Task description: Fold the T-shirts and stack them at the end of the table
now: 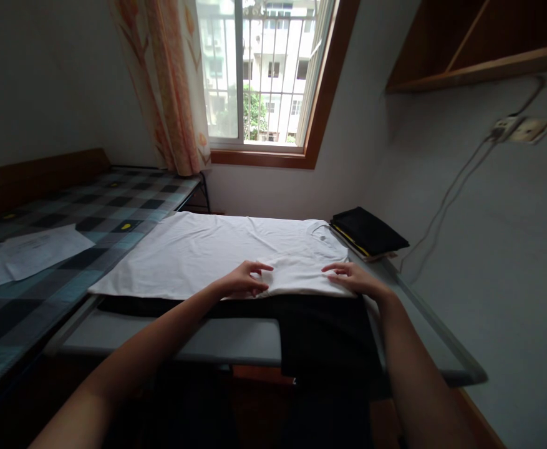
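Note:
A white T-shirt (198, 249) lies spread sideways across the table, its neckline toward the right end and a few wrinkles in the cloth. Its near sleeve lies folded back over the body. My left hand (245, 279) rests at the left end of that sleeve, thumb and fingers apart. At the sleeve's right end, my right hand (355, 277) touches the cloth with fingers stretched out and spread. Under the T-shirt is a black cloth (324, 330), part of which hangs over the table's front edge.
A grey-white table (236, 340) stands between a bed with a checked cover (81, 206) and the right wall. Dark folders (369, 227) are stacked at the table's far right. Papers (39, 249) lie on the bed. Cables (446, 193) hang from a wall socket (526, 130).

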`<state>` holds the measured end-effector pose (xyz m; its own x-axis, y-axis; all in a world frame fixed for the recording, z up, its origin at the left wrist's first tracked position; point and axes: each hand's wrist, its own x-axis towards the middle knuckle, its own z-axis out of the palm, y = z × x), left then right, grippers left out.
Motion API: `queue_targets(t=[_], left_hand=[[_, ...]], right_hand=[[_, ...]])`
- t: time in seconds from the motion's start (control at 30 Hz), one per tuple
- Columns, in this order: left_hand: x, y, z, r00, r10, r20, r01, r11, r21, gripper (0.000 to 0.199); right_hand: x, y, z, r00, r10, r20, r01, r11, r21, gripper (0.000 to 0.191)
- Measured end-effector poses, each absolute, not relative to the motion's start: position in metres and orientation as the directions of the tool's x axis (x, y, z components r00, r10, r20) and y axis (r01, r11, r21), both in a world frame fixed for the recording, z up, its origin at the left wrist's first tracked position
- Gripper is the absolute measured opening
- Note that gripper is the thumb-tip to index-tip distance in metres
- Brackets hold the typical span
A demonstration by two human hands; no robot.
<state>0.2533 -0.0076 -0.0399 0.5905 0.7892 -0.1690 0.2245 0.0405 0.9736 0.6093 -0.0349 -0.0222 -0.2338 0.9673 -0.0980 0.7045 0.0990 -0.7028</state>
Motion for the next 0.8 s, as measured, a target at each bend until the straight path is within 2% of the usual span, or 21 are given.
queue_targets(t=[0.13, 0.27, 0.37, 0.47, 0.53, 0.63, 0.8], left_hand=[[0.250, -0.005, -0.041, 0.654, 0.730, -0.196, 0.281, 0.006, 0.960, 0.051], [0.250, -0.004, -0.044, 0.603, 0.767, -0.219, 0.274, 0.059, 0.960, 0.044], [0.253, -0.003, -0.046, 0.526, 0.822, -0.220, 0.269, 0.085, 0.959, 0.035], [0.256, -0.004, -0.044, 0.501, 0.842, -0.199, 0.271, 0.065, 0.960, 0.030], [0.256, -0.005, -0.041, 0.519, 0.835, -0.185, 0.296, 0.027, 0.955, 0.034], [0.255, -0.006, -0.037, 0.577, 0.800, -0.167, 0.331, -0.043, 0.943, 0.049], [0.257, -0.001, -0.041, 0.562, 0.819, -0.116, 0.270, -0.049, 0.962, 0.064]], right_hand=[[0.610, -0.041, -0.016, -0.245, 0.960, -0.135, 0.683, 0.072, -0.727, 0.055], [0.614, -0.056, -0.014, -0.231, 0.957, -0.177, 0.640, 0.012, -0.768, 0.068], [0.617, -0.071, -0.019, -0.240, 0.966, -0.096, 0.606, 0.072, -0.792, 0.067], [0.614, -0.078, -0.027, -0.131, 0.991, 0.017, 0.581, 0.091, -0.809, 0.056], [0.610, -0.076, -0.032, -0.072, 0.996, 0.061, 0.577, 0.091, -0.812, 0.054], [0.605, -0.063, -0.032, -0.074, 0.992, 0.100, 0.601, 0.124, -0.790, 0.051], [0.598, -0.025, -0.027, -0.007, 1.000, 0.007, 0.707, 0.010, -0.707, 0.039]])
